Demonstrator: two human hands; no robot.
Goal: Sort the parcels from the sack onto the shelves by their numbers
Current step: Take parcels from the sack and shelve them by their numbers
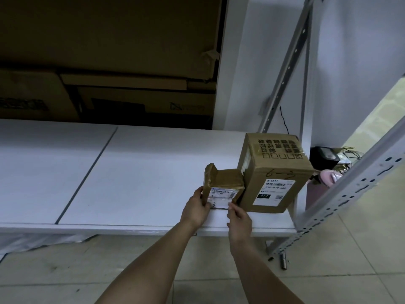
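Small parcel (223,187): brown, wrapped in glossy tape, irregular shape with a raised lump at its left far corner; white shipping label with barcode on the near face, a handwritten mark below the label, partly hidden by fingers. It stands on the white shelf (135,172) toward the right end, near the front edge, just beside and left of the larger box (275,172); contact between the two cannot be confirmed. Left hand (197,208) grips the parcel's left near edge, thumb on the front face, fingers curled round the side. Right hand (238,218) pinches the lower right corner of the label face with thumb and fingertips. Larger box: plain brown carton, upright, taped top with printed characters and checkboxes, white label reading 070, handwritten "6-3" above it. Count: two parcels on the shelf, two hands, one shelf board with one seam. Stacked cartons (109,62) behind the shelf, far; grey perforated upright (350,207) at right.
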